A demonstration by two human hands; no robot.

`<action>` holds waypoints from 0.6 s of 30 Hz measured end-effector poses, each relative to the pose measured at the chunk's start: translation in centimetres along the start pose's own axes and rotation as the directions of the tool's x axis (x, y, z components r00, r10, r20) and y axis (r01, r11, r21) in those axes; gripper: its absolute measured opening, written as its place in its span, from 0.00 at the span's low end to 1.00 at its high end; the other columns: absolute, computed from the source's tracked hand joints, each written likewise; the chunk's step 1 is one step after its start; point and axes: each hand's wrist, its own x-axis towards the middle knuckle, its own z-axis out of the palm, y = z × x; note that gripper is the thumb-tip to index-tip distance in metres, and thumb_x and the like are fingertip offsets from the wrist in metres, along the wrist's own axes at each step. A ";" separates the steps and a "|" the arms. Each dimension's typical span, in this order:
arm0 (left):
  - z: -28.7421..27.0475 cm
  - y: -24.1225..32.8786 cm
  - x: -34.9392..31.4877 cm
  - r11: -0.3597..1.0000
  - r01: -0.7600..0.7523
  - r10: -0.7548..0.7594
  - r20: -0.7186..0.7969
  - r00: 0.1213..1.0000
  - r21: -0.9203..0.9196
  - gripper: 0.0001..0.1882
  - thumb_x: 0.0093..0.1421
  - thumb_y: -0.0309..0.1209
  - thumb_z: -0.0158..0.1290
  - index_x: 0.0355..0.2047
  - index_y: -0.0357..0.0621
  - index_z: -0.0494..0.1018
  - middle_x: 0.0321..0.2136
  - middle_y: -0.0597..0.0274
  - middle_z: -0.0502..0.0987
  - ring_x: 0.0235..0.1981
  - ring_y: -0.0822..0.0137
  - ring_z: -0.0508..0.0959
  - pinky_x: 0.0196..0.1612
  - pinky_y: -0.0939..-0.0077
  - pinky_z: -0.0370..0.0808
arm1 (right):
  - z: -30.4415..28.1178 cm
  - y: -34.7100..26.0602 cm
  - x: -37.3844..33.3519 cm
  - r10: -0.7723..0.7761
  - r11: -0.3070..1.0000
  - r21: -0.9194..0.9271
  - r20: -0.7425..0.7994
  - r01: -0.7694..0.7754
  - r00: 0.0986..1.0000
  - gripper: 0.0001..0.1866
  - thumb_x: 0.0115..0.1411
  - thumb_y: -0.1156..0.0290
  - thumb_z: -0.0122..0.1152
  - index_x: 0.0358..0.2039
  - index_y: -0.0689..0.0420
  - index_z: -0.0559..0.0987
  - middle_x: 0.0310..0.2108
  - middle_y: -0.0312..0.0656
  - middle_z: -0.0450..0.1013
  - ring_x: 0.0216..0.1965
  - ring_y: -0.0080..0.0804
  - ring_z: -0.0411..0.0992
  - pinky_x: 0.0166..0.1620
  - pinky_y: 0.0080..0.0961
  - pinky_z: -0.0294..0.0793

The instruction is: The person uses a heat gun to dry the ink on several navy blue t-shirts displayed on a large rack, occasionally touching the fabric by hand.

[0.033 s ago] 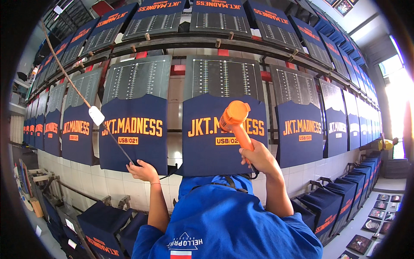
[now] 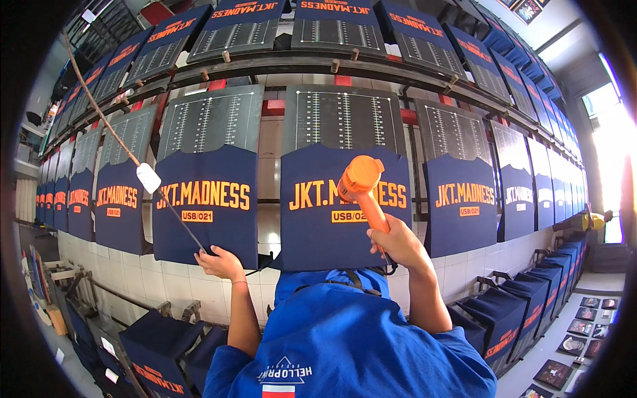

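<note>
My right hand (image 2: pixel 401 244) is closed round the handle of an orange hair dryer (image 2: pixel 362 179). Its round head hovers over the navy T-shirt (image 2: pixel 312 240) straight ahead, hiding part of the yellow-orange print. Near the lower edge of the navy shirt (image 2: pixel 215 237) to the left, my left hand (image 2: pixel 221 264) pinches a thin dark power cable (image 2: pixel 190 232). That cable runs up to a white socket block (image 2: pixel 148 178), which hangs at the end of a brown cord (image 2: pixel 109 126). Below my right hand the dryer's own lead is mostly hidden.
Dark printing boards (image 2: pixel 345 119) with grid marks carry the shirts in a long curving row. A rail with pegs (image 2: pixel 335 66) and a second row of shirts (image 2: pixel 244 20) lie beyond. More draped boards (image 2: pixel 159 341) stand behind me on both sides. Bright windows (image 2: pixel 607 109) are at right.
</note>
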 end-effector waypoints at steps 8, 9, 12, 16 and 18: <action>0.1 -0.7 0.1 0.997 -0.070 0.070 -0.031 0.997 0.014 0.25 0.69 0.39 0.45 0.59 0.33 0.65 0.66 0.44 0.60 0.61 0.41 0.64 0.62 0.47 0.63 | 0.3 0.3 -1.0 0.022 0.999 -0.045 -0.002 -0.022 1.000 0.14 0.63 0.67 0.59 0.42 0.65 0.74 0.24 0.36 0.73 0.24 0.21 0.74 0.24 0.19 0.71; 0.2 -0.8 0.0 0.997 -0.071 0.071 -0.029 0.997 0.011 0.25 0.69 0.39 0.45 0.59 0.33 0.65 0.66 0.44 0.60 0.61 0.41 0.64 0.62 0.48 0.63 | 0.4 0.3 -1.2 0.025 0.999 -0.044 -0.026 -0.026 0.999 0.14 0.63 0.67 0.59 0.43 0.65 0.74 0.24 0.36 0.73 0.24 0.21 0.74 0.25 0.19 0.71; -0.2 -0.3 -0.1 0.999 -0.048 0.048 -0.018 0.999 0.001 0.25 0.69 0.39 0.45 0.59 0.33 0.65 0.66 0.44 0.60 0.61 0.41 0.65 0.61 0.48 0.63 | 0.5 0.4 -1.5 0.016 0.999 -0.034 -0.064 -0.018 0.998 0.14 0.63 0.67 0.59 0.43 0.65 0.74 0.24 0.36 0.73 0.24 0.20 0.74 0.25 0.19 0.71; 0.0 -0.4 -0.2 1.000 -0.025 0.025 -0.009 1.000 0.006 0.25 0.69 0.39 0.45 0.59 0.34 0.65 0.66 0.44 0.60 0.61 0.41 0.65 0.61 0.48 0.64 | -0.1 0.4 -1.3 -0.004 1.000 -0.007 -0.046 0.003 0.999 0.14 0.63 0.67 0.58 0.43 0.65 0.74 0.24 0.35 0.73 0.24 0.20 0.74 0.25 0.20 0.72; 0.0 -0.5 -0.2 1.000 -0.031 0.031 -0.010 0.999 0.006 0.25 0.69 0.39 0.45 0.59 0.34 0.65 0.65 0.44 0.61 0.61 0.41 0.65 0.61 0.48 0.64 | -0.3 0.4 -0.8 -0.014 1.000 -0.007 -0.056 0.014 0.998 0.14 0.63 0.67 0.58 0.42 0.65 0.74 0.24 0.35 0.72 0.24 0.21 0.74 0.25 0.20 0.72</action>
